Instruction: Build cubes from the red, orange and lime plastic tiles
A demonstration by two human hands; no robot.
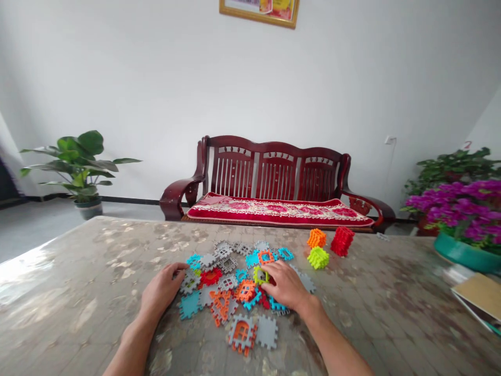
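Several flat interlocking plastic tiles (235, 282) in grey, blue, orange, red and lime lie in a loose heap on the marbled table (78, 292). My left hand (160, 292) rests flat at the heap's left edge, fingertips touching a grey tile (190, 283). My right hand (285, 284) lies over the heap's right side, fingers curled and pinching a lime green tile (259, 274). Three assembled cubes stand beyond the heap to the right: an orange cube (316, 238), a red cube (342, 241) and a lime cube (318, 257).
A teal pot of purple flowers (465, 219) stands at the table's right edge, with a tan book (479, 295) in front of it. A dark red wooden bench (274, 188) with a red cushion is behind the table. A leafy potted plant (80, 169) is on the floor at left.
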